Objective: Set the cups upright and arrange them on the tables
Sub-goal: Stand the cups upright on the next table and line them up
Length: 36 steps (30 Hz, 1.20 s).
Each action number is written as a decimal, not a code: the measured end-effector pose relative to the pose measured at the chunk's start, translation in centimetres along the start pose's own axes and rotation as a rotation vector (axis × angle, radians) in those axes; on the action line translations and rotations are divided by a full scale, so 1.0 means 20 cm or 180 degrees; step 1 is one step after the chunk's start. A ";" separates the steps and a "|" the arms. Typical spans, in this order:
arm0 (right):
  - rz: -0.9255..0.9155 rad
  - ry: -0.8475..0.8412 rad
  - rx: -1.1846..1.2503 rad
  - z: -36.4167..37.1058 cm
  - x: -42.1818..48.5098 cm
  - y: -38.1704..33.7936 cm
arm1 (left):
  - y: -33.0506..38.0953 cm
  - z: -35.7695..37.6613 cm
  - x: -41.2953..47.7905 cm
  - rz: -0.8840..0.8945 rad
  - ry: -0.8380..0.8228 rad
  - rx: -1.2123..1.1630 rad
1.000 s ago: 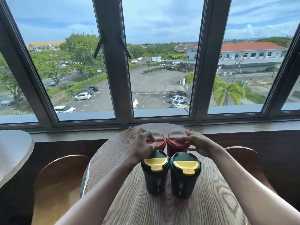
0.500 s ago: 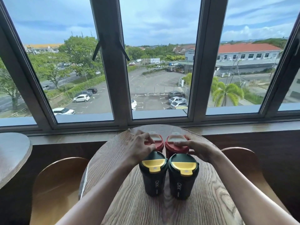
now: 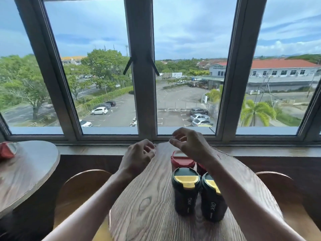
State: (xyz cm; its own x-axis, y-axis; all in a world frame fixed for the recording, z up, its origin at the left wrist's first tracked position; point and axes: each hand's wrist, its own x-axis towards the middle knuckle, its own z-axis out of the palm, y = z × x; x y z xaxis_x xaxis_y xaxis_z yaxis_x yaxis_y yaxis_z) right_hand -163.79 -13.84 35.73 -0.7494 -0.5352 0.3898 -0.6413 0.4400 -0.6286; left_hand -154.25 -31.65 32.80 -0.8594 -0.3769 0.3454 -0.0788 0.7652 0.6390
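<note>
Two black cups with yellow lids stand upright side by side on the round wooden table (image 3: 152,213): the left one (image 3: 185,193), the right one (image 3: 212,202). Behind them stand two red cups; the left red cup (image 3: 181,161) shows its lid, the other red cup (image 3: 201,168) is mostly hidden by my right forearm. My left hand (image 3: 139,155) hovers left of the cups, fingers loosely apart, holding nothing. My right hand (image 3: 188,143) is lifted above the red cups, fingers curled apart, holding nothing.
A second round table (image 3: 29,173) stands at the left with a red cup-like object (image 3: 6,150) at its far edge. Curved wooden chair backs sit at the left (image 3: 81,186) and right (image 3: 284,186). A windowsill (image 3: 260,148) and large windows run behind.
Both hands have let go of the red cups and lifted away, the left hand moving left. The view has swung left, bringing the second table into sight.
</note>
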 end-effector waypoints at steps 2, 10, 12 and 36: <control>-0.0151 -0.0088 0.0003 0.13 0.02 -0.14 | -0.08 -0.14 -0.04 -0.0115 0.0164 0.0072; -0.0408 -0.0749 0.0492 0.81 0.07 -0.74 | -0.53 -0.75 -0.32 -0.0699 0.0761 0.0461; -0.0548 -0.0913 0.0604 0.98 0.06 -0.90 | -0.65 -0.89 -0.43 -0.0900 0.0907 0.0545; -0.0980 -0.1209 0.1446 2.76 0.47 -2.24 | -2.25 -2.20 -0.73 -0.2109 0.1467 0.0765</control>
State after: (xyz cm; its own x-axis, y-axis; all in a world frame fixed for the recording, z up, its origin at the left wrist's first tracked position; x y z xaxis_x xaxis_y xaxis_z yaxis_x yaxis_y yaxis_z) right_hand -133.04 -78.37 30.44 -0.3796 -0.8412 0.3850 -0.6213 -0.0765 -0.7798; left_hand -115.88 -83.56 29.27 -0.3093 -0.9227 0.2300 -0.6446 0.3813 0.6627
